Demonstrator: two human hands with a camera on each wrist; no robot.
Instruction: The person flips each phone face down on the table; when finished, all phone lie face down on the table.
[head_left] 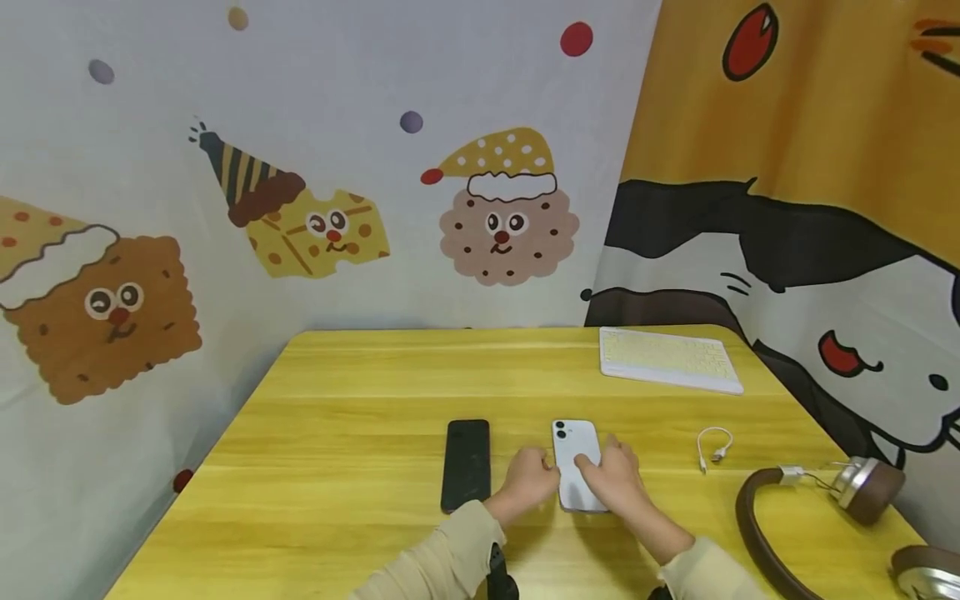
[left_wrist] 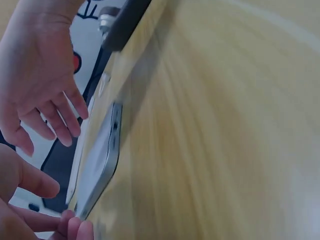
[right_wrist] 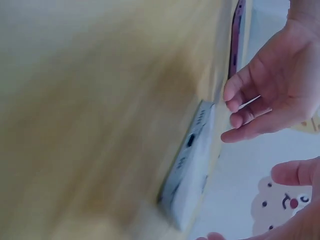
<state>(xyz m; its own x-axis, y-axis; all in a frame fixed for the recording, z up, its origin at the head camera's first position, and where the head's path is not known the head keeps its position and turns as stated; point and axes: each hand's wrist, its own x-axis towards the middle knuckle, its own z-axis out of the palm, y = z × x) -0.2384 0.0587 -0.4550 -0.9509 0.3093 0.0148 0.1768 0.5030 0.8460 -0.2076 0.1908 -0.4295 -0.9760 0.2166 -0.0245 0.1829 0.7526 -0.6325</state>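
Note:
A white phone (head_left: 576, 475) lies back up on the table, its camera lenses at the far left corner. My left hand (head_left: 527, 479) is at its left edge; in the left wrist view that hand's fingertips (left_wrist: 75, 227) are at the phone's side, the thumb apart. My right hand (head_left: 615, 477) is at the right side, its thumb over the phone's back and its fingers loosely extended. Whether the right fingers touch the phone is unclear. In the right wrist view, the white phone's (right_wrist: 192, 160) charging port end faces the camera. A black phone (head_left: 466, 462) lies left of my left hand.
On the wooden table (head_left: 337, 442), a white keyboard (head_left: 671, 360) lies at the back right. A short white cable (head_left: 716, 446) lies right of my right hand, and brown headphones (head_left: 765, 517) are at the right edge. A printed curtain (head_left: 510, 83) hangs behind.

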